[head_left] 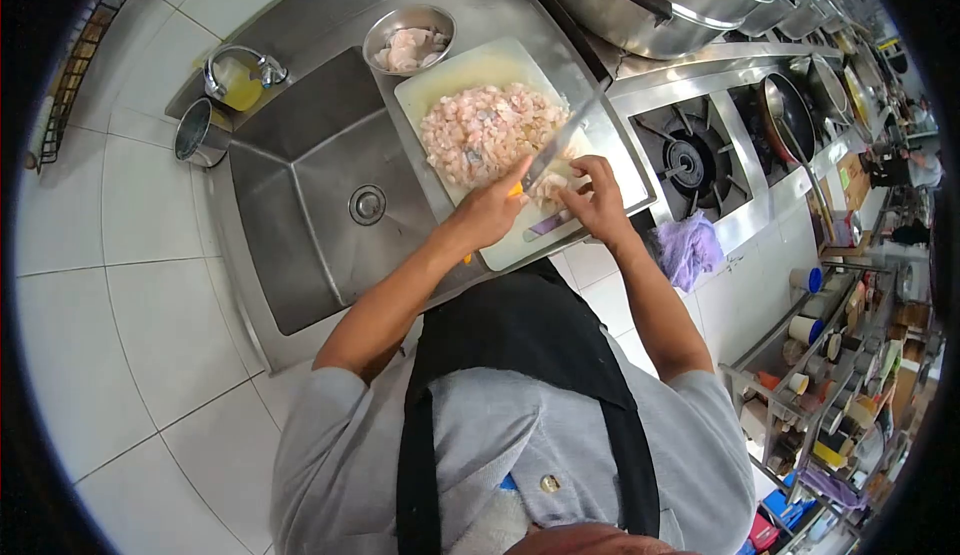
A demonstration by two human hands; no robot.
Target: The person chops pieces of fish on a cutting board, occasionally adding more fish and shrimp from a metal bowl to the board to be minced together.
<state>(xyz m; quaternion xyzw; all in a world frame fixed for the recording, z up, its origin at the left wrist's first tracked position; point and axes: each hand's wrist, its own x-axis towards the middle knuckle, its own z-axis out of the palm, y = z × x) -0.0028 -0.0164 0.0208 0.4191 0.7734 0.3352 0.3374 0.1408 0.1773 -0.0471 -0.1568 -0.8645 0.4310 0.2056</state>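
Note:
My left hand (490,210) is closed round the yellow handle of a knife (565,135), whose blade points up and right over the cutting board (510,58). My right hand (600,203) is at the board's right side, fingers bent and apart, with its thumb beside small pale pieces of meat (548,190). A large pile of chopped pale pink meat (485,127) covers the middle of the board. Behind the board's far left corner, a round metal bowl (376,37) holds larger pale pieces. What lies under my right fingertips is partly hidden.
The sink (300,195) lies left of the board, with a faucet (243,52) and a metal pot (203,133) at its far left. To the right are a stove burner (685,162), a purple cloth (688,250), a pan (785,115) and a large pot (650,5).

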